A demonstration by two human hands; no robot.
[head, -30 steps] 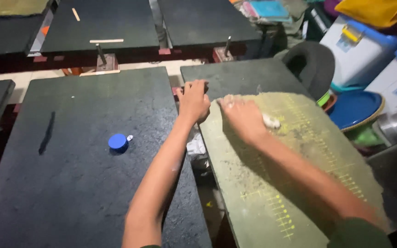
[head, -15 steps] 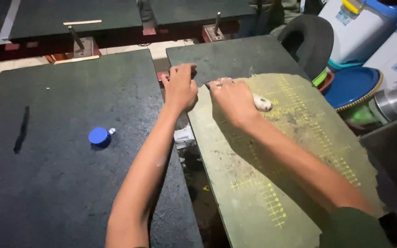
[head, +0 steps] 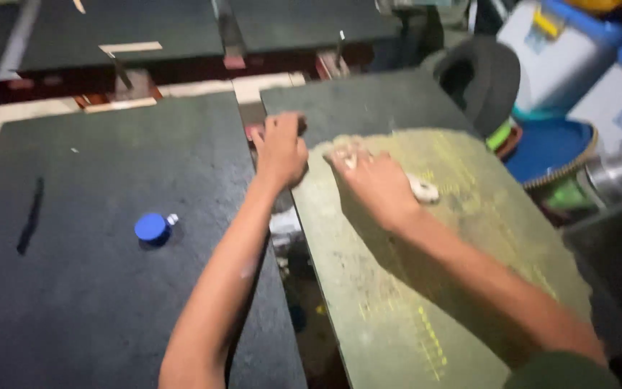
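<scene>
My left hand (head: 280, 148) grips the board's (head: 368, 108) edge, fingers curled; my right hand (head: 372, 180) presses flat on the olive sheet (head: 397, 288) (something pale beneath, blurred).

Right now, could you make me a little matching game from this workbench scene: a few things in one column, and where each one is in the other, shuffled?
Things:
1. blue cap
2. left hand
3. right hand
4. pale lump

Places:
A. flat on the olive-green sheet
B. gripping the sheet's upper left corner
C. alone on the dark left board
D. on the green sheet, beside the right hand

Pairs: 1-C, 2-B, 3-A, 4-D
</scene>
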